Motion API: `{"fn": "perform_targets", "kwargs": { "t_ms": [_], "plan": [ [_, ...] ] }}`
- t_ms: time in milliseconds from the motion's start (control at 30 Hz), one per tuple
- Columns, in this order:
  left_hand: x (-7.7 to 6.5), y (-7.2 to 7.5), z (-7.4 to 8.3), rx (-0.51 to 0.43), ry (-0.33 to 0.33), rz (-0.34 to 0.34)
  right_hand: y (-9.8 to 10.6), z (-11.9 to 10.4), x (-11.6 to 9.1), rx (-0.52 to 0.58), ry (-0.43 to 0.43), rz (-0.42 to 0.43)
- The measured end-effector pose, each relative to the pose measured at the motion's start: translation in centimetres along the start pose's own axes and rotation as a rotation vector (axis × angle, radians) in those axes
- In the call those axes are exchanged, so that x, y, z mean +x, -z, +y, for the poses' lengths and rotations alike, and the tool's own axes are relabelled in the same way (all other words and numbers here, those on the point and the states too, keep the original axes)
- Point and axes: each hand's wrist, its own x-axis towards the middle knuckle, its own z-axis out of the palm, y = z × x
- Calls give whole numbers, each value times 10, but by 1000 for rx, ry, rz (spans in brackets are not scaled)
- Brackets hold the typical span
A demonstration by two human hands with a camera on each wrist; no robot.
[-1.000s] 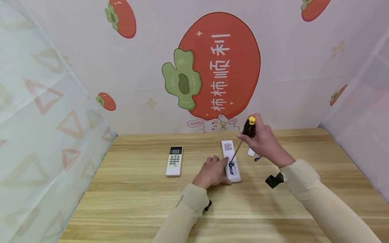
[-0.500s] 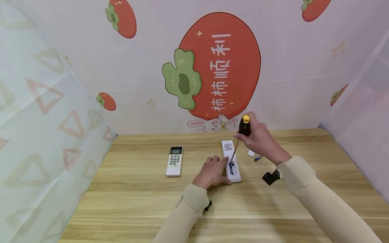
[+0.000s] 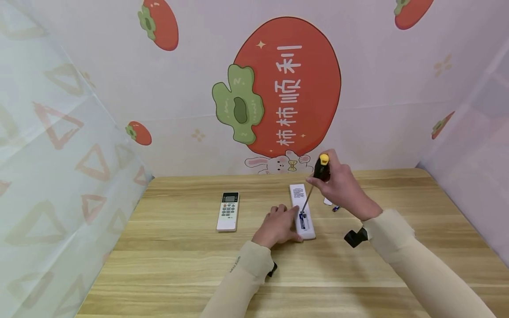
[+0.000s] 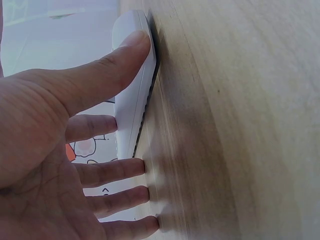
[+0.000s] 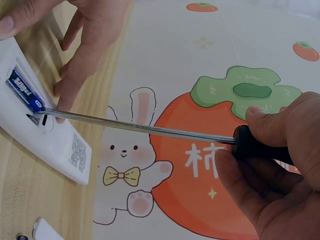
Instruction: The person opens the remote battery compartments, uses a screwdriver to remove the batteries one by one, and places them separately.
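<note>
A white remote control [image 3: 297,194] lies back side up on the table, its battery bay uncovered. One blue battery [image 5: 22,87] sits in the bay beside a vacant slot. My left hand [image 3: 276,225] steadies the remote with nearly straight fingers, thumb at the near end and index fingertip on the face by the bay; the other fingertips reach the tabletop. In my right hand [image 3: 343,187] I grip the black and yellow handle of a screwdriver [image 5: 150,129] between thumb and fingers. Its long metal shaft slants down, the tip at the battery's end in the bay.
Another remote control [image 3: 228,212] lies buttons up to the left. A small white cover [image 3: 328,202] and a loose blue battery [image 3: 336,208] lie right of the remote, below my right hand. A patterned backdrop [image 3: 191,106] stands behind the wooden table [image 3: 179,274].
My right hand has shifted a little to the left, and the screwdriver now stands slightly steeper, its tip still at the bay. The left hand and remote have stayed in place.
</note>
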Motion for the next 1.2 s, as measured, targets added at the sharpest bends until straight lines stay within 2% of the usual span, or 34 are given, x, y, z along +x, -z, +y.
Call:
{"fn": "perform_targets", "kwargs": {
  "t_ms": [233, 700, 1033, 1200],
  "plan": [
    [-1, 0, 1, -1, -6, 8, -4, -4, -11, -19, 59, 41],
    [0, -1, 0, -2, -3, 10, -8, -4, -17, -62, 119, 92],
    [0, -2, 0, -10, -4, 10, -6, 1, -20, -56, 78, 114],
    [0, -2, 0, -4, -2, 16, -5, 5, -20, -45, 57, 159]
  ]
}}
